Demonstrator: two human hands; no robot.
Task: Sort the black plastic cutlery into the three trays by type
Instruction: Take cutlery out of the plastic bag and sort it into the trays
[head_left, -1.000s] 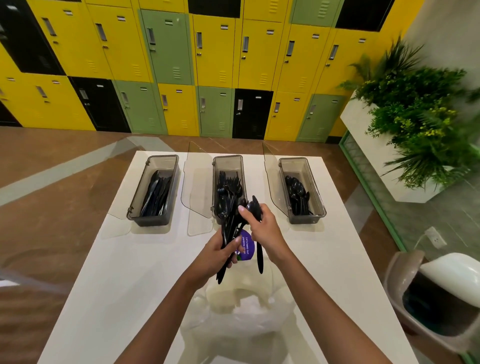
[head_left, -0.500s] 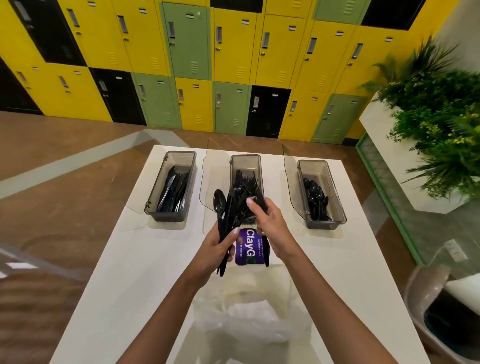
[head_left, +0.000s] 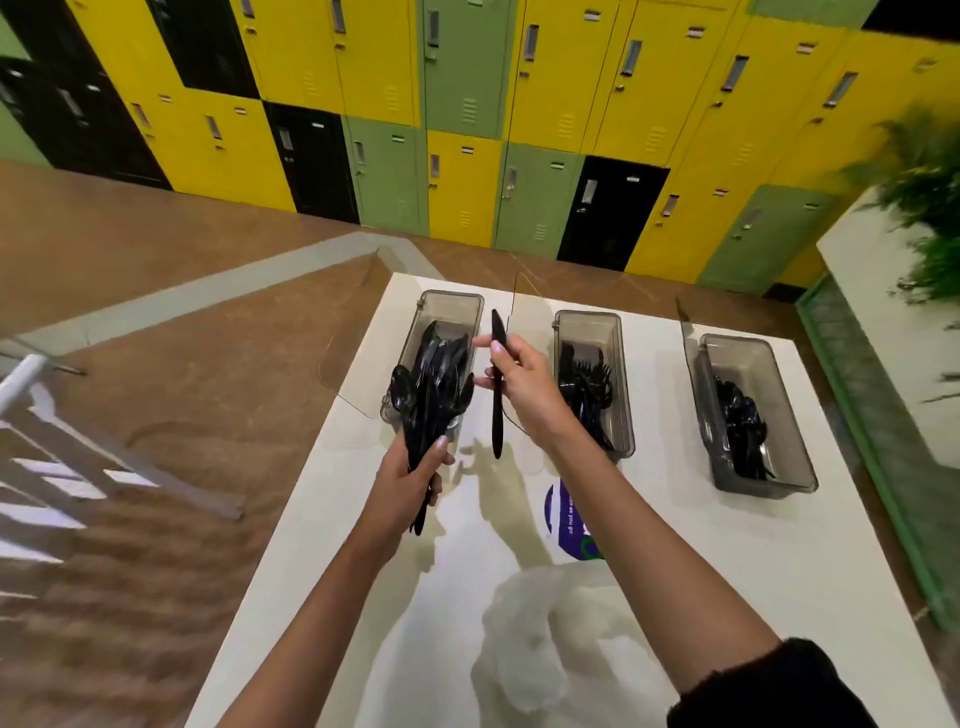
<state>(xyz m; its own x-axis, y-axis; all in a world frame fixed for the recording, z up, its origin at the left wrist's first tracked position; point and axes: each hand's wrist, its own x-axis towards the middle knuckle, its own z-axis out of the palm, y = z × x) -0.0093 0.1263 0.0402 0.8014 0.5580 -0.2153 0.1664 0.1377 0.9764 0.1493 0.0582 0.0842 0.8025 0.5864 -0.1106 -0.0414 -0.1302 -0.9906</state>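
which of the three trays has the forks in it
The middle tray: tines show among its pieces. The left tray and right tray show none.

A wall of yellow, green and black lockers (head_left: 467, 78) stands behind the white worktop (head_left: 727, 545). A crumpled clear plastic bag (head_left: 540, 639) lies on its near part, just beside a purple printed label (head_left: 563, 519). Brown floor (head_left: 182, 389) spreads left, with a white railing (head_left: 52, 441); a leafy plant (head_left: 930, 208) sits right.
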